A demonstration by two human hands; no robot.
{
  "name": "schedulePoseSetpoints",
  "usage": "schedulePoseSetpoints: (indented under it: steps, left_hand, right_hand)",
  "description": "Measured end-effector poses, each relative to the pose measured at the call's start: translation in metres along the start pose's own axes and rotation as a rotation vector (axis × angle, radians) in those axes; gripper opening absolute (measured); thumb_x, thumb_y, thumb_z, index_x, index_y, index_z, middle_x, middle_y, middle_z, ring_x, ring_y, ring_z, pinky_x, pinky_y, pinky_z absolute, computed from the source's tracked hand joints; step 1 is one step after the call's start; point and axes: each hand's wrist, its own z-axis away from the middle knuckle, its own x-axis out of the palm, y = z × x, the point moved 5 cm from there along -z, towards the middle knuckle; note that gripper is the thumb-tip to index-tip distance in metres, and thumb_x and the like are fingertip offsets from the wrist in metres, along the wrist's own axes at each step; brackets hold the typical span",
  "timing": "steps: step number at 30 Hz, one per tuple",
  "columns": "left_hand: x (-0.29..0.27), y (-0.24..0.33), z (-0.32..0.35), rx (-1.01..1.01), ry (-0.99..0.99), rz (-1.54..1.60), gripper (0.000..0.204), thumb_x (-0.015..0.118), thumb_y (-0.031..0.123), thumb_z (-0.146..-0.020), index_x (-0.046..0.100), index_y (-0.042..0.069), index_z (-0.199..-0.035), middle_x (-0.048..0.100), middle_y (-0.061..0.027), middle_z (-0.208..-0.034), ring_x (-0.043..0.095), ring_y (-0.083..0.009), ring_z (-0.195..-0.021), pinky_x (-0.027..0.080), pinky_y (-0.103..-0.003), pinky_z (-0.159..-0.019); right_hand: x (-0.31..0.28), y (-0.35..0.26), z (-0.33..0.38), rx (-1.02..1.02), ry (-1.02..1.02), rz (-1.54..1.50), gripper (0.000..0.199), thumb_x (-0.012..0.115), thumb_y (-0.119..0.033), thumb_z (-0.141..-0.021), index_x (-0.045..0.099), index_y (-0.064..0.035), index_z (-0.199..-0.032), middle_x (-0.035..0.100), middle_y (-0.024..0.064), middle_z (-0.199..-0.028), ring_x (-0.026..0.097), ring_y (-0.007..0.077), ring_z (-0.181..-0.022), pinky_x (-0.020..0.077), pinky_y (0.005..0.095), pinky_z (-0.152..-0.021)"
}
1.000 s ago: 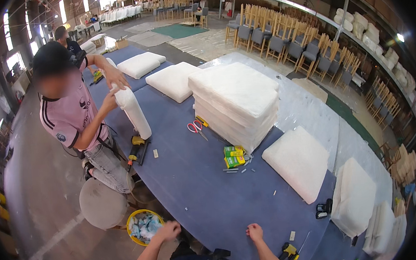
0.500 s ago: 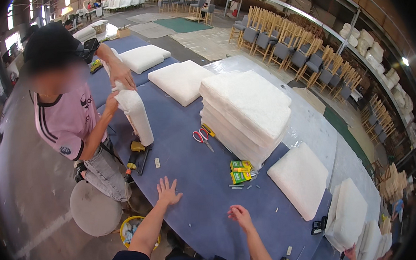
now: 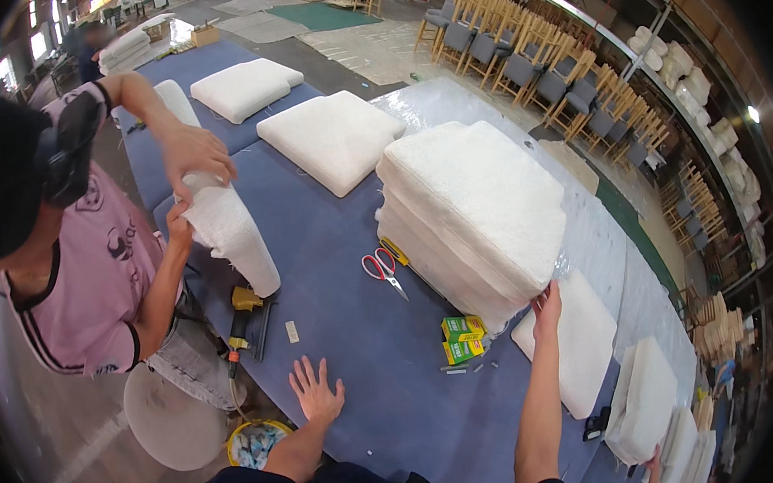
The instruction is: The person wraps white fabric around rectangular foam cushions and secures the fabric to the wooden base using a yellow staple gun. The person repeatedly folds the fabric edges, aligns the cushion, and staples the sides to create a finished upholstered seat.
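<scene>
My left hand (image 3: pixel 316 390) rests palm down on the blue tabletop (image 3: pixel 401 431), fingers spread and holding nothing. My right hand (image 3: pixel 547 309) reaches up to the near right corner of a tall stack of white padded cushions (image 3: pixel 475 207), its fingers bent round the corner of a cushion. Left of the stack lie red-handled scissors (image 3: pixel 390 277) and a yellow utility knife (image 3: pixel 394 250). Green and yellow boxes (image 3: pixel 462 337) stand at its foot, with small metal staple strips (image 3: pixel 456 371) beside them.
At the left, a co-worker in a pink shirt holds a white cushion (image 3: pixel 233 235) upright. A yellow staple gun (image 3: pixel 244 300) lies at the table edge near a round stool (image 3: pixel 169 422) and a yellow bucket (image 3: pixel 287 425). More cushions (image 3: pixel 333 141) lie around; another person's hand shows lower right.
My right hand has moved up and right from above the tabletop to the stack's corner and taken hold there. My left hand stays on the table. The co-worker has leaned closer.
</scene>
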Motion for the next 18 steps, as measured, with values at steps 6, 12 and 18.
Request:
schedulePoseSetpoints:
  steps: [6,12,18]
  left_hand:
    - [0.003,0.005,-0.009,0.002,-0.023,-0.009,0.077,0.061,0.049,-0.099,0.046,0.014,-0.166,0.023,-0.0252,-0.179,0.011,-0.0459,-0.167,0.004,-0.064,-0.134]
    - [0.014,-0.003,-0.013,-0.022,-0.037,-0.058,0.078,0.06,0.051,-0.098,0.046,0.016,-0.166,0.019,-0.0241,-0.18,0.009,-0.0451,-0.167,0.004,-0.063,-0.134]
    - [0.012,-0.008,-0.018,-0.026,-0.052,-0.046,0.078,0.058,0.051,-0.098,0.045,0.016,-0.167,0.019,-0.024,-0.18,0.008,-0.0448,-0.168,0.003,-0.063,-0.134]
  right_hand:
    - [0.03,-0.01,-0.026,0.104,0.011,0.066,0.074,0.065,-0.054,-0.105,0.054,0.0031,-0.152,0.063,0.0153,-0.147,0.059,0.0263,-0.135,0.0488,0.0408,-0.11]
    - [0.141,0.015,0.099,0.167,-0.158,0.031,0.074,0.071,-0.045,-0.103,0.047,0.0021,-0.155,0.058,0.0164,-0.149,0.059,0.0286,-0.13,0.0526,0.0501,-0.104]
    - [0.189,0.02,0.127,0.492,-0.2,-0.544,0.094,0.081,-0.058,-0.092,0.042,-0.0094,-0.162,0.044,0.013,-0.167,0.049,0.0337,-0.147,0.0428,0.0588,-0.117]
